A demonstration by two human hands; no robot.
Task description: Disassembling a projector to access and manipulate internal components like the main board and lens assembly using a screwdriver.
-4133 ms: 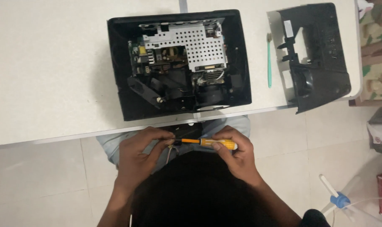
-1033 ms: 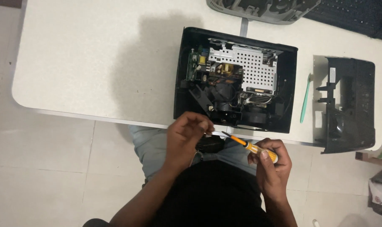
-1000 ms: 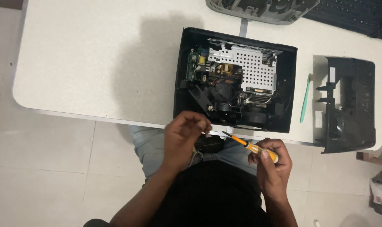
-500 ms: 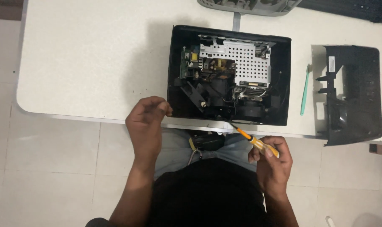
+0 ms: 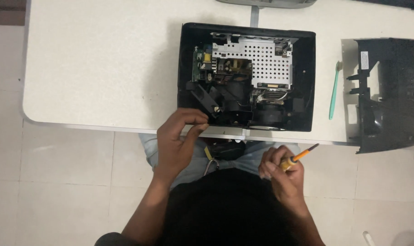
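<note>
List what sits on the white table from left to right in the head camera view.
opened black device case with its perforated metal shield → green toothbrush → detached black cover

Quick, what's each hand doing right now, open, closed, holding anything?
Left hand: fingers curled at the front edge of the opened black device; whether it grips anything cannot be told.
Right hand: closed on the orange screwdriver.

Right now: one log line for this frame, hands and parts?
left hand: fingers on near edge of opened black device | right hand: holds orange-handled screwdriver, clear of device | black cover, green tool: on white table
</note>
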